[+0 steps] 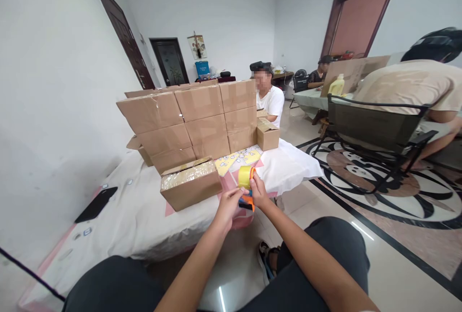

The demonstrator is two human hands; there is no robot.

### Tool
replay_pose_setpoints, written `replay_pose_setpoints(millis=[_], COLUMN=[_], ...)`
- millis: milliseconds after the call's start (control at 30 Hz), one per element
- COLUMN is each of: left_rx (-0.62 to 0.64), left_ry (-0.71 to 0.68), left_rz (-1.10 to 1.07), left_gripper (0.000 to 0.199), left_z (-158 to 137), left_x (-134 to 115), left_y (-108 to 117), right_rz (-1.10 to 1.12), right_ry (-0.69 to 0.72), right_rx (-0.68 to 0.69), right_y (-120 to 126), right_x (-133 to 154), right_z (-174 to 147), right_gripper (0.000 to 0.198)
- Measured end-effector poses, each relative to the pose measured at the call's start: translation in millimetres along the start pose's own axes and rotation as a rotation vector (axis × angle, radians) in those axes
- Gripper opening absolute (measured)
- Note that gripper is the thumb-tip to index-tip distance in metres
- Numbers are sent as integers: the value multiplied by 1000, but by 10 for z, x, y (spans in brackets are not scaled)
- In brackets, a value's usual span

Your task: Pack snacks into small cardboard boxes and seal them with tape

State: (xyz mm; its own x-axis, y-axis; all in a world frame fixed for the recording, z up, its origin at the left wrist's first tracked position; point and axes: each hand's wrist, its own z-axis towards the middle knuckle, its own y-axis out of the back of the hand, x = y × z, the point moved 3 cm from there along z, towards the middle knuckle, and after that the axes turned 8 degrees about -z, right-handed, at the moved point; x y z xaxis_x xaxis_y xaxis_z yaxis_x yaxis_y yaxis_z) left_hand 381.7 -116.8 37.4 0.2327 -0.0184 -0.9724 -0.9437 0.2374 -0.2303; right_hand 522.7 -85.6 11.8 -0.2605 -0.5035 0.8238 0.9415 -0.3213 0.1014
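My right hand (257, 190) is wrapped round an orange tape dispenser (252, 174) that carries a yellow roll of packing tape (244, 177). Close by on the left, my left hand (231, 203) pinches its fingertips together at the lower side of the roll; what is between them is too small to make out. The dispenser is held up just beyond the table's near edge. A cardboard box (195, 188) stands on the table to the left of my hands, its top opening showing bubble wrap or similar clear wrapping inside.
Taped cardboard boxes (207, 134) are stacked in a wall across the cloth-covered table (122, 225). A small carton (268, 136) stands at their right end. A black flat object (96, 204) lies on the left. Behind sits a person in white (276, 102); a folding chair (375, 124) is at right.
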Motion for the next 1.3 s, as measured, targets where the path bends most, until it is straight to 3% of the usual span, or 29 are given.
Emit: replay_pose_setpoints(millis=[167, 400, 733, 1100, 1300], left_rx=[-30, 26, 50, -39, -55], left_ry=[-29, 20, 143, 215, 179], left_rz=[-18, 43, 1, 28, 54], left_gripper=[34, 28, 42, 46, 50], left_z=[-163, -426, -436, -267, -235], left_x=[22, -46, -24, 195, 299], left_y=[-138, -270, -182, -71, -60], right_rz=[-17, 14, 66, 196, 278], right_ry=[-7, -40, 17, 20, 12], right_rx=[-77, -278, -243, -187, -159], right_y=[98, 390, 429, 377, 322], right_x=[12, 99, 276, 332, 443], right_z=[111, 406, 445, 430, 380], right_gripper=[43, 42, 23, 27, 30])
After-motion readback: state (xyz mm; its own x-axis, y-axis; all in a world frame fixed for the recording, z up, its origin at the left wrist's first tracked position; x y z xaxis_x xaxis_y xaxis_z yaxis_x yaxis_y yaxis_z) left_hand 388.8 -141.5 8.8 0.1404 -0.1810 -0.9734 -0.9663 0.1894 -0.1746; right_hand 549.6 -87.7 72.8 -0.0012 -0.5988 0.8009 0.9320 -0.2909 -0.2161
